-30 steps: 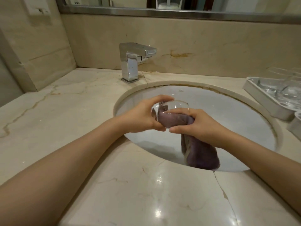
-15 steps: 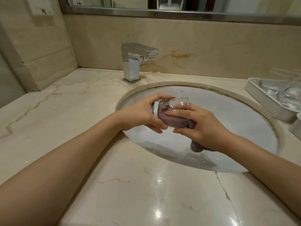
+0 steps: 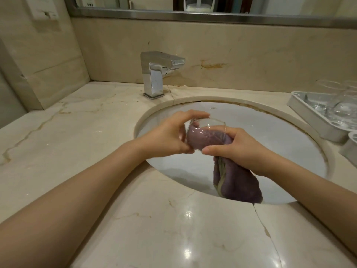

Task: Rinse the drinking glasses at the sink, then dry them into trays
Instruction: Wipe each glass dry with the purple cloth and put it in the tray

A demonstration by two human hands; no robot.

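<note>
One held glass [image 3: 204, 132], one purple cloth [image 3: 237, 182], two trays [image 3: 309, 113], one faucet [image 3: 156, 74], two hands [image 3: 168, 136]

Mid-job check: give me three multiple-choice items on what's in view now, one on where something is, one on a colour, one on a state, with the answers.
1. Where is the glass being held?
A. over the sink basin
B. on the counter left of the tap
C. inside the tray

2. What colour is the cloth?
A. white
B. purple
C. green

3. What is the state of the tap?
A. running hard
B. dripping into a glass
C. no water flowing from it

Answers:
1. A: the left hand grips the glass at its base end above the sink.
2. B: the cloth stuffed into the glass and hanging below the right hand is purple.
3. C: no stream shows under the spout.
</note>
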